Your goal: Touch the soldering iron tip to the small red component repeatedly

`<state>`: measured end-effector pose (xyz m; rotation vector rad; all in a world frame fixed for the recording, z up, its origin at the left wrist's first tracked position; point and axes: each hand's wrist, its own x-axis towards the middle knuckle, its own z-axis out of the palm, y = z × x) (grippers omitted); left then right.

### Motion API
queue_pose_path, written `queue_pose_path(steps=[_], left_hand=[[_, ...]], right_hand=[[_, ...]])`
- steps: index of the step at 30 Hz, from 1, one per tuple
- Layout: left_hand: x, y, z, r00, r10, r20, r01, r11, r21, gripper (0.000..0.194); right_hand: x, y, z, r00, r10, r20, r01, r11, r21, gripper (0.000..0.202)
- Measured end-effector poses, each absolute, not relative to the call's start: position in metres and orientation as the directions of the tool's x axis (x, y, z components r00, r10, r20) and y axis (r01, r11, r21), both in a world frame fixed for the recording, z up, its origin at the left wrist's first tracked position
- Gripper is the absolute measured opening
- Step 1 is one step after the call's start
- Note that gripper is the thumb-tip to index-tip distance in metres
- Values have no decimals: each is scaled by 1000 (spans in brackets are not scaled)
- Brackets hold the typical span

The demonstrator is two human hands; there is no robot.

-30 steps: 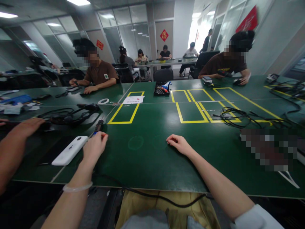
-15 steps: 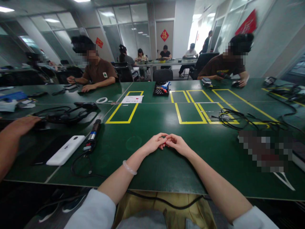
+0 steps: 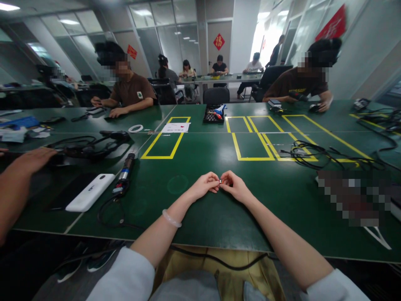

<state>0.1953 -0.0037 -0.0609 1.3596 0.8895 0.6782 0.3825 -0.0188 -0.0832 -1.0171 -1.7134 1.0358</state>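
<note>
Small part (image 3: 221, 182), too tiny to identify, sitting between fingertips of both hands over green table (image 3: 206, 225). Left hand (image 3: 204, 186) and right hand (image 3: 233, 187) each keeping grip nearly closed, pinching part. Handling apparently progressing, part not set down; amount finished or remaining not showing. Corded electric screwdriver (image 3: 125, 174) lying untouched at left, near white device (image 3: 89, 194).

Over the green table (image 3: 206, 225), the right hand (image 3: 234, 187) held in its fingertips a small thing (image 3: 221, 181), too small to be recognised, and the fingers of the left hand (image 3: 204, 185) were close against it. At the left lay a long tool (image 3: 124, 174), near a white flat device (image 3: 90, 192), while a black box (image 3: 214, 121) stood farther away.
</note>
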Motion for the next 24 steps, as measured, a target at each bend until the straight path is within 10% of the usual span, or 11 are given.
queue_pose_path(steps=[24], left_hand=[[192,0,-70,517,851,-94,98,51,994,35]], right_hand=[[383,-20,-78,-298,926,233,266,315,-911,17]])
